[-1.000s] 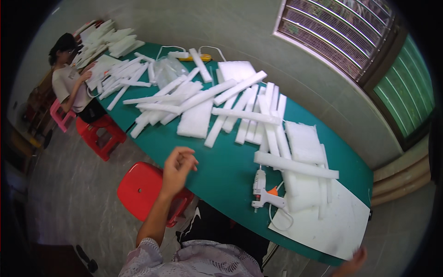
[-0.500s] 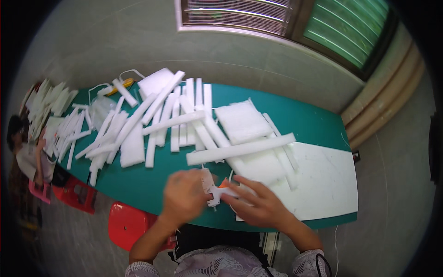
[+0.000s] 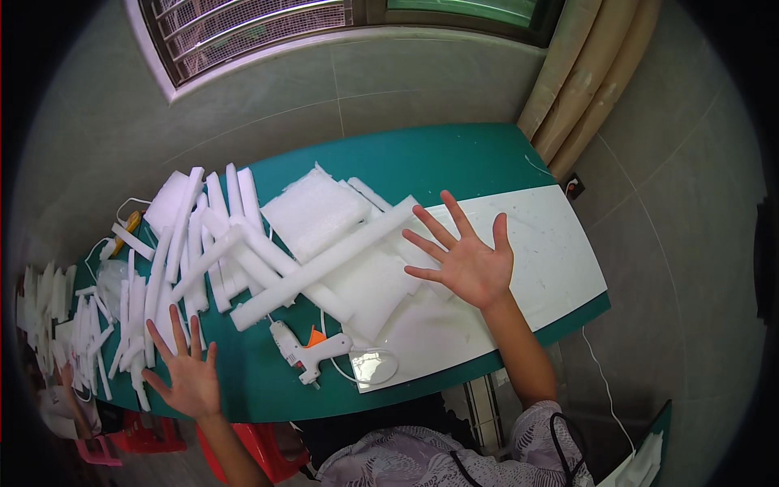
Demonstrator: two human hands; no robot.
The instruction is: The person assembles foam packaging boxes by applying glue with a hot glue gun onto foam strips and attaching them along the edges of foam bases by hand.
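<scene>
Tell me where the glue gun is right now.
In the head view the white glue gun lies on the green table near its front edge, between the spread left hand and right hand, just below the long foam bar.

Looked steeply down from head height, close above the long green table (image 3: 454, 158), facing a tiled wall and barred window (image 3: 243, 32); fisheye-bent edges; one view only, nothing shared.

White glue gun (image 3: 304, 351) lying on its side on green table (image 3: 454, 158), long white foam strip (image 3: 324, 264) diagonal just above
</scene>
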